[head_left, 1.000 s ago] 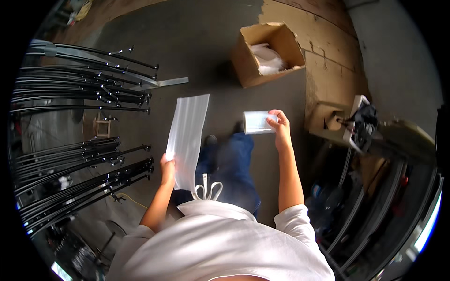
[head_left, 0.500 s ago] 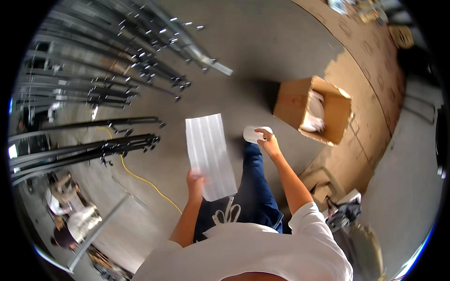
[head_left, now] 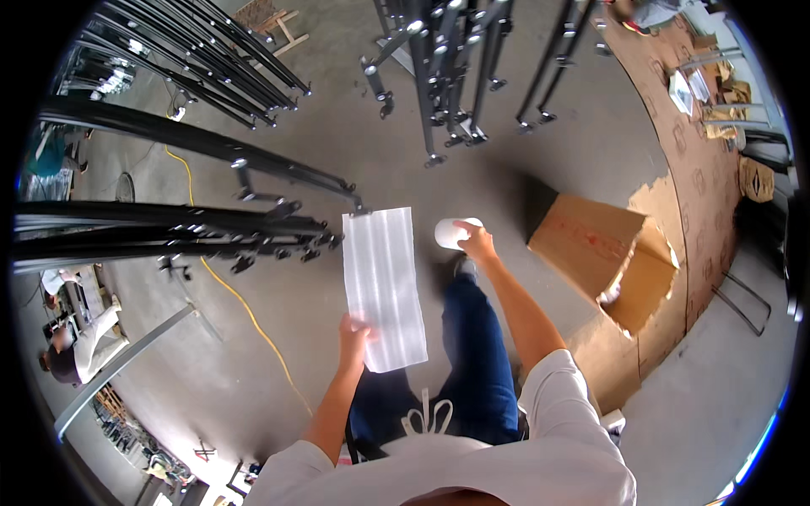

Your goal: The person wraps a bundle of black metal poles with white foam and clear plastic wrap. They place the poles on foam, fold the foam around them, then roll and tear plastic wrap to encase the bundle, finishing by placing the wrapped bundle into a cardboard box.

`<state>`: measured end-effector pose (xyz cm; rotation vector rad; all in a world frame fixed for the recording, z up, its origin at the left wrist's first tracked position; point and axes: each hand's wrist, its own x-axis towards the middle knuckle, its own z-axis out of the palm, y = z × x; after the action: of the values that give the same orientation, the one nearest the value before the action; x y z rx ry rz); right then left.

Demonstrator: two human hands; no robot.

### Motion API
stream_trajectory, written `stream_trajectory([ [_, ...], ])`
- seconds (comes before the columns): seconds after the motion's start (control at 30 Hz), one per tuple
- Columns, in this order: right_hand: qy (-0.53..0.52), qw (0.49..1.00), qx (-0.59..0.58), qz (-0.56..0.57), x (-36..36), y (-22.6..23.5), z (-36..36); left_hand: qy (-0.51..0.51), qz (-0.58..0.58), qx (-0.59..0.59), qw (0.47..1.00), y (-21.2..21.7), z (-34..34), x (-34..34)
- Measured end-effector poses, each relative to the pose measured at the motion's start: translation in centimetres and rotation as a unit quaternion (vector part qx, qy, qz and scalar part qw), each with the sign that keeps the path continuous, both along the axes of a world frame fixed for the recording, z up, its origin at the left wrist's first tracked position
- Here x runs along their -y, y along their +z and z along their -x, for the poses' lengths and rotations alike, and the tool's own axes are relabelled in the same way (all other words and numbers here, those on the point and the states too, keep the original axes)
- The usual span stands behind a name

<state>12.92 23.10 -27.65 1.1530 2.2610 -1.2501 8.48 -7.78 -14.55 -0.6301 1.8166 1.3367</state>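
Note:
My left hand (head_left: 354, 337) is closed on the lower left edge of a long white foam-like sheet (head_left: 385, 278). The sheet is slightly see-through, with faint lengthwise bands, and stretches forward from the hand. To the right of it, my right hand (head_left: 479, 243) grips a small white roll (head_left: 447, 234) from its right side. The roll looks cylindrical; its exact kind does not show. Above the floor, the roll and the sheet are held apart. The sheet's far left corner appears close to the ends of black metal bars.
Bundles of black metal bars (head_left: 169, 221) with end brackets extend in from the left, and more bars (head_left: 456, 76) stand ahead. An open cardboard box (head_left: 591, 244) is at the right, beside brown cardboard flooring (head_left: 675, 152). A yellow cable (head_left: 245, 308) crosses the floor; a person sits far left.
I have moved forward and turned, so black bars now appear closer ahead and at left. The box has shifted right and lower in view. Both hands keep their holds.

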Motion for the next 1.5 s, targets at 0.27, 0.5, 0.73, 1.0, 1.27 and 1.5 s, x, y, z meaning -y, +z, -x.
stream_trajectory([
  [0.27, 0.175, 0.983, 0.034, -0.045, 2.8, -19.3, 10.1, 0.055, -0.011, -0.084, 0.995, -20.1, 5.8, -1.0],
  [0.5, 0.448, 0.863, -0.030, -0.230, 8.6, -30.4, 17.3, 0.117, -0.088, -0.184, 0.972, -23.9, 12.7, -0.6],
  [0.73, 0.454, 0.864, 0.024, -0.215, 13.2, -31.6, 17.6, 0.108, -0.150, -0.245, 0.952, -21.4, 10.9, 0.9],
  [1.0, 0.067, 0.854, -0.511, -0.067, 5.9, -4.4, 16.5, -0.286, 0.301, -0.452, 0.790, -14.5, 10.3, 2.3],
  [1.27, 0.550, 0.715, -0.406, -0.145, 8.3, 7.1, 12.9, -0.315, 0.201, -0.577, 0.726, -3.9, 8.9, -2.1],
  [1.5, 0.592, 0.645, -0.465, -0.129, 2.2, 18.4, 12.3, -0.024, -0.001, -0.682, 0.731, 5.3, 10.7, 1.0],
])
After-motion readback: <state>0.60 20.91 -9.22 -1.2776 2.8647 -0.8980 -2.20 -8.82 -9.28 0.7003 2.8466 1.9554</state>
